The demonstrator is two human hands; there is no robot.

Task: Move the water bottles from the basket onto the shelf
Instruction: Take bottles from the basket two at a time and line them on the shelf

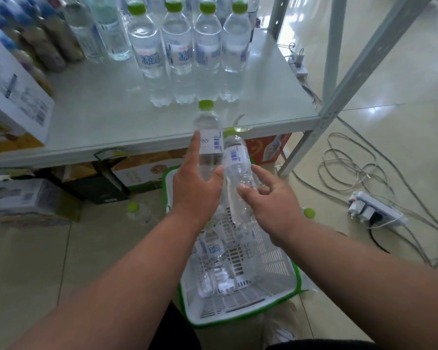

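My left hand point(196, 181) holds a clear water bottle point(209, 130) with a green cap upright, just above the front edge of the shelf point(106, 109). My right hand point(268, 198) grips a second green-capped bottle point(237, 173), tilted toward the first. Both are raised over the white basket point(271, 276) with a green rim on the floor, where a few more bottles point(213, 253) lie. A row of matching bottles point(187, 46) stands further back on the shelf.
Cardboard boxes point(13, 97) sit on the shelf's left and under it. Loose bottles point(139, 212) lie on the floor beside the basket. The shelf's grey post point(339, 97) rises at right. Cables and a power strip point(374, 210) lie on the tiles at right.
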